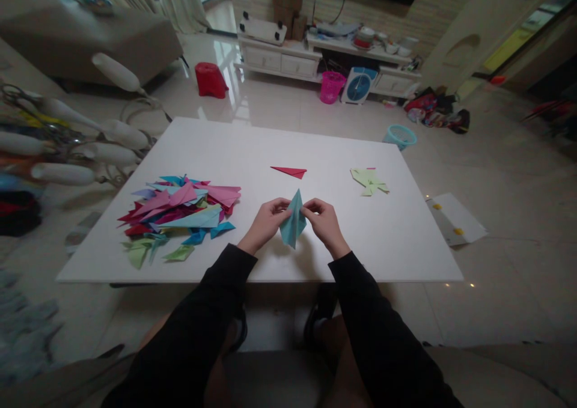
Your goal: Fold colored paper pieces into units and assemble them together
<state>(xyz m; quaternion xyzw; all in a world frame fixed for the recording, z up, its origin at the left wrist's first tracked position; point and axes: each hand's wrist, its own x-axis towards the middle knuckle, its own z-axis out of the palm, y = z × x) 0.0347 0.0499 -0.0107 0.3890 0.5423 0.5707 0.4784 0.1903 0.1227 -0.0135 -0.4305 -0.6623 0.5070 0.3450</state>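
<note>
A folded light-blue paper piece (293, 222), pointed at top and bottom, is held upright just above the white table (252, 149). My left hand (265, 223) pinches its left edge and my right hand (324, 223) pinches its right edge; both hands are closed on it. Beyond it a flat red folded triangle (289, 171) lies on the table. To the right lies a pale green folded piece (369, 181). On the left of the table sits a pile of several folded papers (180, 213) in pink, red, blue and green.
A drying rack with white-tipped arms (90, 137) stands at the table's left. On the floor beyond are a red stool (210, 79), a pink basket (332, 86), a small fan (359, 85) and a light-blue basket (399, 136). White sheets (455, 219) lie on the floor right.
</note>
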